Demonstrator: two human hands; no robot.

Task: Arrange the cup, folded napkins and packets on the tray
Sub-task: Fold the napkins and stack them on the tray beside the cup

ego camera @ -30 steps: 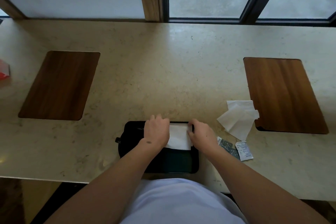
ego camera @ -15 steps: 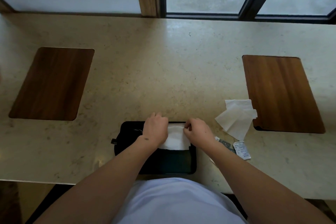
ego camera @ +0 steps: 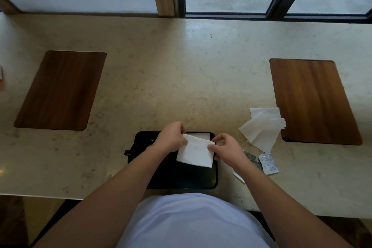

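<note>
A black tray [ego camera: 181,179] lies at the counter's near edge in front of me. Above it I hold a white folded napkin [ego camera: 196,153]: my left hand [ego camera: 171,140] pinches its upper left corner and my right hand [ego camera: 225,150] pinches its right edge. Another white napkin edge [ego camera: 201,137] shows on the tray behind it. A loose pile of white napkins [ego camera: 263,127] lies to the right. A white packet [ego camera: 268,163] and dark packets [ego camera: 250,156] lie next to my right wrist. No cup is visible.
Two wooden placemats sit on the beige stone counter [ego camera: 181,78], one at the left [ego camera: 60,90] and one at the right [ego camera: 314,100]. A window frame [ego camera: 225,15] runs along the back. A small red and white object [ego camera: 1,76] shows at the far left edge.
Both hands were pressing a napkin flat on the tray's far end. Now they have lifted a folded napkin off it and hold it tilted above the tray.
</note>
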